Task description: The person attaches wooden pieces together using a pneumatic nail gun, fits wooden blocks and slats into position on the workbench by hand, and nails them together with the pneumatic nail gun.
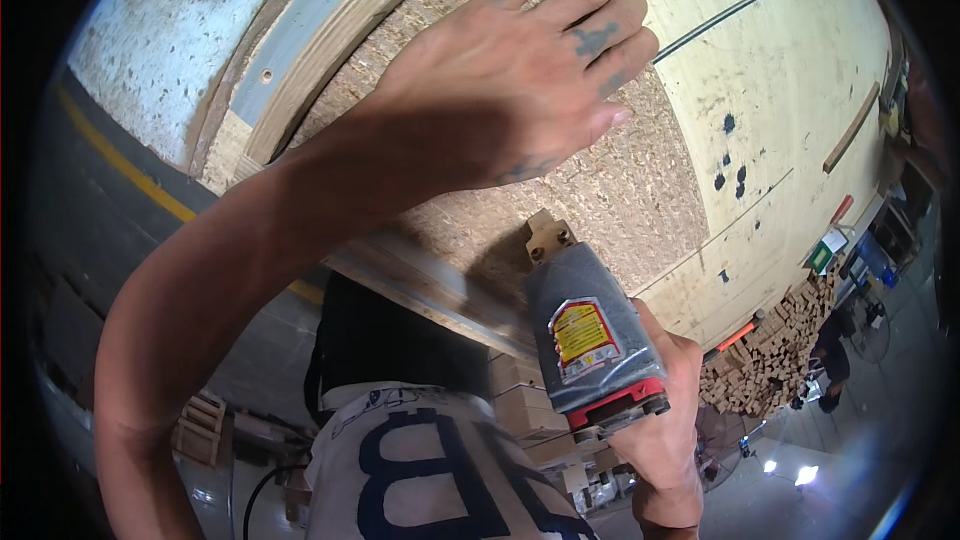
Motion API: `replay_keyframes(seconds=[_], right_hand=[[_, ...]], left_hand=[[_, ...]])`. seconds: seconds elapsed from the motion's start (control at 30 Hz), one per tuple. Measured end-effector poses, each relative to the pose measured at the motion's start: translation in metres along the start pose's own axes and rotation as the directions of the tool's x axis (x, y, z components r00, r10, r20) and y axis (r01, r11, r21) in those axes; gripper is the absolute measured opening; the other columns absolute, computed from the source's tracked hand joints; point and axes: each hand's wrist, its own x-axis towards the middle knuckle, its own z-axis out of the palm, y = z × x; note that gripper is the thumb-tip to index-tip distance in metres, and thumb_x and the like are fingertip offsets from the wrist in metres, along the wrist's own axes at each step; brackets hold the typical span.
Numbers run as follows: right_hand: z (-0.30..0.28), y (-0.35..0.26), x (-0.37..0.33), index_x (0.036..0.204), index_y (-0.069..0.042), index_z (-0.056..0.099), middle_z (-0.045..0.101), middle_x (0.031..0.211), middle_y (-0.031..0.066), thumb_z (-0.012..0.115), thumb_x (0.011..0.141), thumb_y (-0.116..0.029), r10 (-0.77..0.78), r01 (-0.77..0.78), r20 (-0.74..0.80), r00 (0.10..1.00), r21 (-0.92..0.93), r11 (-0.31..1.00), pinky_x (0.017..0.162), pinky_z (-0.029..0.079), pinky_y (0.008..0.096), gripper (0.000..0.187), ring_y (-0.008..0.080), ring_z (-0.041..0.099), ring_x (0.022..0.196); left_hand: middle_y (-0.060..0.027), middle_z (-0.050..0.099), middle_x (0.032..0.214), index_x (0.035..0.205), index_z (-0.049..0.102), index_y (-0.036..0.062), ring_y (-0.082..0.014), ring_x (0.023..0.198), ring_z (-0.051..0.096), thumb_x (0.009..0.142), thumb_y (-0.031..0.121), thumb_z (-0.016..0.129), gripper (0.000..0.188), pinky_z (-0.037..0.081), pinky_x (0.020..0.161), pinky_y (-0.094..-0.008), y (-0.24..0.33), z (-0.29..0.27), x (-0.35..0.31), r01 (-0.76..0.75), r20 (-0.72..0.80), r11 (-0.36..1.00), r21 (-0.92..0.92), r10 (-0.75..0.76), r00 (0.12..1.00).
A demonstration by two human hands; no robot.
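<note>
My left hand (535, 65) lies flat, palm down, on a particle board (655, 175), its fingers stretched out and a little apart. Grey smudges mark the fingers and wrist. My right hand (665, 390) is wrapped around the handle of a nail gun (590, 325), which has a grey body, a yellow label and red trim at its rear. The gun's brass-coloured nose (550, 237) points away from me over the board's near part, below my left hand. Whether the nose touches the board I cannot tell. The gun's body hides most of my right fingers.
A wooden frame edge with a grey strip (290, 45) borders the board on the left. Pale plywood (770, 130) with dark spots extends right, carrying a dark thin strip (710, 25) and a wooden stick (852, 128). A pile of wood blocks (770, 360) and a person (832, 365) are beyond.
</note>
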Motion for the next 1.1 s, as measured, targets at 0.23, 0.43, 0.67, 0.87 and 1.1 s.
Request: replay_keyframes(seconds=[0.23, 0.43, 0.67, 0.87, 1.1], right_hand=[[0.001, -0.003, -0.001, 0.106, 0.004, 0.064, 0.068, 0.077, 0.0160, 0.074, 0.069, -0.011, 0.058, -0.057, -0.016, 0.998, 0.060, 0.997, 0.068, 0.051, 0.0317, 0.040, 0.0186, 0.065, 0.066], [0.001, -0.009, 0.000, 0.105, 0.003, 0.065, 0.068, 0.077, 0.0156, 0.075, 0.068, -0.009, 0.058, -0.057, -0.016, 0.998, 0.051, 0.997, 0.069, 0.051, 0.0317, 0.041, 0.0194, 0.065, 0.066], [-0.010, -0.015, 0.002, 0.095, 0.001, 0.063, 0.065, 0.073, 0.0124, 0.079, 0.065, -0.010, 0.117, -0.119, 0.041, 0.992, 0.043, 0.992, 0.071, 0.050, 0.0324, 0.035, 0.0206, 0.065, 0.068], [-0.021, -0.005, -0.005, 0.105, 0.001, 0.064, 0.063, 0.092, 0.0150, 0.083, 0.065, -0.016, 0.095, -0.095, -0.031, 0.995, -0.016, 0.995, 0.080, 0.047, 0.0344, 0.047, 0.0211, 0.061, 0.089], [-0.013, -0.006, 0.002, 0.112, 0.001, 0.066, 0.067, 0.085, 0.0134, 0.082, 0.064, -0.017, 0.030, -0.035, -0.049, 0.998, -0.099, 0.994, 0.084, 0.046, 0.0375, 0.054, 0.0292, 0.062, 0.077]], left_hand=[[-0.0271, 0.029, 0.155, 0.149, 0.027, -0.0090, -0.0362, 0.148, 0.023, 0.106, 0.034, 0.021, 0.061, 0.007, 0.123, -0.0497, 0.002, 0.003, 0.000, 0.030, 0.001, 1.000, -0.007, -0.030, 1.000], [-0.0160, 0.057, 0.128, 0.130, 0.055, -0.0017, -0.0279, 0.129, 0.047, 0.103, 0.032, 0.044, 0.044, 0.027, 0.118, -0.0443, 0.009, 0.006, 0.001, 0.117, -0.208, 0.976, 0.186, -0.078, 0.975], [-0.0143, 0.055, 0.128, 0.132, 0.053, -0.0007, -0.0260, 0.128, 0.046, 0.102, 0.032, 0.044, 0.045, 0.027, 0.117, -0.0445, 0.010, -0.002, 0.000, 0.125, -0.196, 0.965, 0.230, -0.080, 0.977], [-0.0138, 0.056, 0.129, 0.131, 0.053, -0.0007, -0.0259, 0.128, 0.047, 0.103, 0.031, 0.043, 0.044, 0.027, 0.118, -0.0445, 0.008, 0.001, 0.000, 0.124, -0.188, 0.966, 0.227, -0.082, 0.979], [-0.0133, 0.055, 0.131, 0.131, 0.053, -0.0013, -0.0254, 0.130, 0.046, 0.103, 0.032, 0.042, 0.045, 0.027, 0.118, -0.0444, 0.010, 0.006, -0.003, 0.125, -0.211, 0.950, 0.287, -0.065, 0.975]])
